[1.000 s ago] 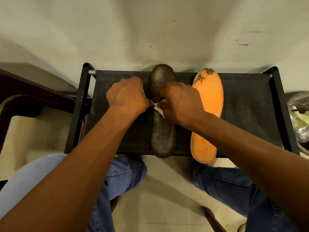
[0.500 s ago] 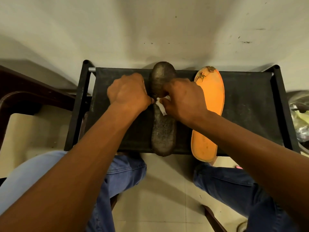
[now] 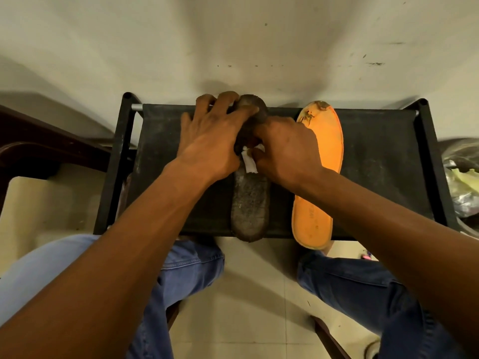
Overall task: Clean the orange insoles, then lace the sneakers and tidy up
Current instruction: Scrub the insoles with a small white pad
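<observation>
Two insoles lie lengthwise on a black fabric rack shelf (image 3: 383,161). The middle one, a dark insole (image 3: 250,203), shows its grimy grey-brown underside. To its right lies the orange insole (image 3: 320,177), worn at its toe. My left hand (image 3: 210,141) has its fingers spread and straight, pressing on the dark insole's toe end at the shelf's far edge. My right hand (image 3: 287,151) is curled on the dark insole's middle and pinches a small white wipe (image 3: 248,163) against it. The sneakers are out of view.
The rack's black frame posts (image 3: 127,97) stand at the far corners against a pale wall. A dark wooden chair (image 3: 39,154) is at the left, a plastic bag of items (image 3: 464,187) at the right. My jeans-clad knees sit below the shelf over tiled floor.
My left hand has opened from a fist and reached forward onto the dark insole's toe. My right hand stays on the middle of the insole with the wipe.
</observation>
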